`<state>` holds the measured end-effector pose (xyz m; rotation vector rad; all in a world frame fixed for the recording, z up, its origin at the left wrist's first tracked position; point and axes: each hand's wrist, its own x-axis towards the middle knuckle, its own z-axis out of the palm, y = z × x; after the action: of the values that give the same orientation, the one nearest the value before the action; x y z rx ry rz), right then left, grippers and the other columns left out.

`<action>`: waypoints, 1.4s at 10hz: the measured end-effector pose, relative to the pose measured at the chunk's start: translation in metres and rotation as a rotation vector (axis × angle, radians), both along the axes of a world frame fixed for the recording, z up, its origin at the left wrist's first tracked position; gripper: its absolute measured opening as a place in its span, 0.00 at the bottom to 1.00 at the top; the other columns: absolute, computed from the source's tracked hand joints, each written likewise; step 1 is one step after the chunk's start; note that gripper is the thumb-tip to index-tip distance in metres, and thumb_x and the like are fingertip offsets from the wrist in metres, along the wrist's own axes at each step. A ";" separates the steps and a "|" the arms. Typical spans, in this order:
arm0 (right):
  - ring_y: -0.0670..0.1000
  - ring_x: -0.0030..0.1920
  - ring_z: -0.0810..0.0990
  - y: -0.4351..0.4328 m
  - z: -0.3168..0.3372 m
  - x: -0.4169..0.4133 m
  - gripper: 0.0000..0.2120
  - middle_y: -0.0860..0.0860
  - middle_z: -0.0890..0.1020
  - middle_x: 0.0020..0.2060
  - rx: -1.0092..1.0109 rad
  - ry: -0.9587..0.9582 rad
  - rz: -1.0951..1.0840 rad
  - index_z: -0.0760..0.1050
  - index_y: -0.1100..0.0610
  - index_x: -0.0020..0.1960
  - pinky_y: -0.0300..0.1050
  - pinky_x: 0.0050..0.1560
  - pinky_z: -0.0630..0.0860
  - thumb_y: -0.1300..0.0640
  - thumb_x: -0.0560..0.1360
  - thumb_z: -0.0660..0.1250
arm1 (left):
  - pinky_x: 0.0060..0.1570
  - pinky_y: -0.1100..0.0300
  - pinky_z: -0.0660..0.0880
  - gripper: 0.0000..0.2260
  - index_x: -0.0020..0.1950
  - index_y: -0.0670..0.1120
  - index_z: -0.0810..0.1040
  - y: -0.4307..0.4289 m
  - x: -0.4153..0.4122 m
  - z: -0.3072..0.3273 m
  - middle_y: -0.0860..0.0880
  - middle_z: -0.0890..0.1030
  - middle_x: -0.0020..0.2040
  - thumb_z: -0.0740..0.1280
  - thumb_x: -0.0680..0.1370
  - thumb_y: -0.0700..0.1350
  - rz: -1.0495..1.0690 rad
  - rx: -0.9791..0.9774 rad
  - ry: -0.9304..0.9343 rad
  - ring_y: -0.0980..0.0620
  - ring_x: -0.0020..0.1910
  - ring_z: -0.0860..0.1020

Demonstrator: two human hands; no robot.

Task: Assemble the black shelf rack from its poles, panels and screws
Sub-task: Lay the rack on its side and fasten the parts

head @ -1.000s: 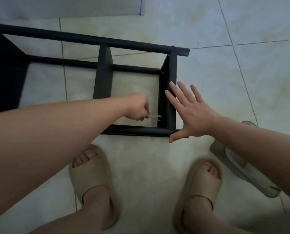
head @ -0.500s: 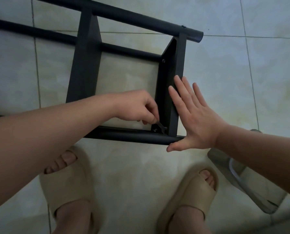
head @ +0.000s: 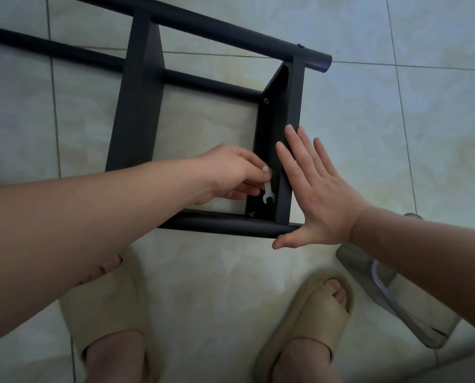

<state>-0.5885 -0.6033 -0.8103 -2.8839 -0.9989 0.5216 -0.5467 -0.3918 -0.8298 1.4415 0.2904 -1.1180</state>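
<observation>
Lying on tiles, the black shelf rack is pressed by the straight-fingered right hand; a wrench is pinched in the left hand.

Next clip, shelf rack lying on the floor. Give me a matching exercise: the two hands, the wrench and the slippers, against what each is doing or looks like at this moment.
Things
1. left hand
2. right hand
3. wrench
4. slippers

States
A. beige, worn on the feet
B. flat, fingers straight, against the end panel
C. silver, open end pointing down
D. pinching the wrench's upper end

Pairs: 1-D, 2-B, 3-C, 4-A
</observation>
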 end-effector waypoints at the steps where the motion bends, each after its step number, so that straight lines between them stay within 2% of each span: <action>1: 0.64 0.81 0.39 0.000 0.000 0.000 0.66 0.63 0.42 0.81 0.006 0.003 -0.001 0.41 0.63 0.82 0.68 0.79 0.46 0.15 0.65 0.53 | 0.43 0.59 0.75 0.03 0.46 0.51 0.80 -0.004 0.002 0.000 0.53 0.86 0.37 0.73 0.77 0.45 0.008 0.019 -0.006 0.57 0.37 0.84; 3: 0.64 0.81 0.39 0.000 0.001 0.000 0.65 0.63 0.41 0.81 0.008 0.011 -0.003 0.41 0.63 0.82 0.68 0.79 0.46 0.15 0.65 0.53 | 0.45 0.58 0.75 0.03 0.49 0.50 0.82 -0.007 0.004 0.003 0.54 0.86 0.38 0.70 0.79 0.48 -0.039 0.007 0.021 0.56 0.39 0.82; 6: 0.64 0.81 0.39 0.000 0.000 0.000 0.66 0.63 0.42 0.81 0.011 0.002 -0.002 0.42 0.64 0.82 0.68 0.79 0.47 0.15 0.66 0.53 | 0.46 0.58 0.74 0.03 0.50 0.49 0.82 -0.001 0.015 0.007 0.52 0.87 0.43 0.70 0.78 0.46 -0.229 0.027 0.038 0.55 0.45 0.84; 14: 0.64 0.81 0.39 0.000 -0.002 0.000 0.65 0.64 0.42 0.81 0.028 0.013 0.000 0.42 0.63 0.82 0.68 0.79 0.46 0.15 0.66 0.52 | 0.48 0.57 0.75 0.04 0.49 0.47 0.80 -0.007 0.011 0.005 0.51 0.87 0.41 0.67 0.80 0.46 -0.241 0.026 -0.005 0.55 0.42 0.84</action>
<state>-0.5882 -0.6035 -0.8119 -2.8528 -0.9965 0.5216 -0.5354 -0.3988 -0.8247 1.5312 0.1300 -1.3084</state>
